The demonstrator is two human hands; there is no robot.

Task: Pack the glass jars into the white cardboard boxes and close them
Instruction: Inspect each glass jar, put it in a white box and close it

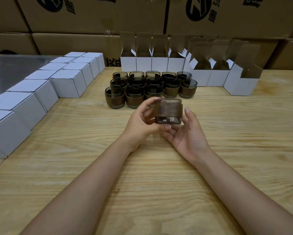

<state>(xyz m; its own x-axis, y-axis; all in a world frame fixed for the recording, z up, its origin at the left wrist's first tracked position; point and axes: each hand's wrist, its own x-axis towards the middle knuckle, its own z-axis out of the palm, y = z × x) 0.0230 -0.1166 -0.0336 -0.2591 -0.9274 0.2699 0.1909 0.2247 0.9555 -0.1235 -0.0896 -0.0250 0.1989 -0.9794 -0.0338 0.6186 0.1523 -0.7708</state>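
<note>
Stacked brown cartons (91, 17) w/ black print fill the far wall. Pale wood-grain counter (159, 175) carries everything. Closed white boxes (69, 82), matte card cubes, run in rows far-left to near-left. Open white boxes (240, 85) stand far-centre to far-right, lids up, brown inside. Between them sit the unpacked jars (135, 99): short, round smoked glass w/ brown wrap bands. Left hand (140, 122) curls round the held jar (168, 110), thumb at the rim, fingers under. Right hand (188, 138) lies flat-open, palm up, fingertips under the base, thumb just beside the wall. The held jar is mid-counter, just above the surface, upright. Prob. hefty for its size, rigid & breakable; bare glass slick, so grip the band & support the base.
</note>
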